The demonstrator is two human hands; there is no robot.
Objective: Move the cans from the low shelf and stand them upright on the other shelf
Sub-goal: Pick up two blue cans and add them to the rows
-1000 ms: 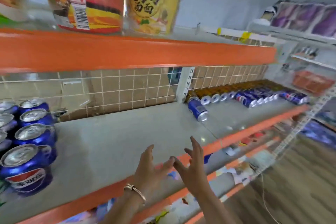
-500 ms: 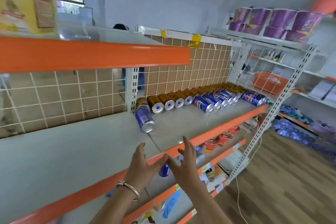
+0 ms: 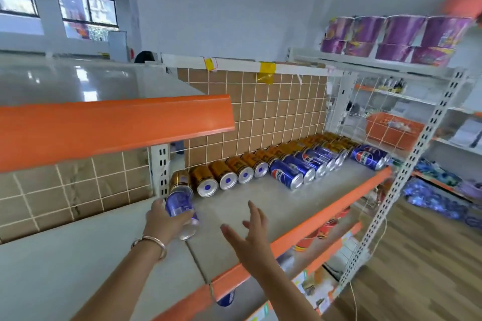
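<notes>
**Cans lay on their sides along the grey shelf, one under the left hand**

Cans lined the back of the grey shelf (image 3: 273, 206) in the middle of the frame, all on their sides with their ends facing out. A row of gold cans (image 3: 224, 173) ran along the brown tiled backing (image 3: 263, 112), climbing toward the right of the frame, and a row of blue cans (image 3: 300, 168) lay just in front of its far part. One more blue can (image 3: 369, 156) lay apart near the shelf's right end.

At lower centre, the left hand (image 3: 163, 220), a bracelet (image 3: 151, 242) on its wrist, held a blue can (image 3: 181, 207) lying on its side at the near end of the gold row, thumb and fingers curled around the body. That can touched the first gold can behind it and sat beside the white slotted upright (image 3: 161, 172). The right hand (image 3: 250, 240) hovered over bare shelf just right of it, fingers spread and straight, holding nothing.

An orange shelf edge (image 3: 117, 122) jutted across the left of the frame above the left hand. An orange lip (image 3: 313, 224) ran along the grey shelf's front. Purple packs (image 3: 396, 39) sat on a top shelf at upper right, with an orange basket (image 3: 393, 129) behind white wire mesh below them. Lower shelves showed blurred goods.
</notes>
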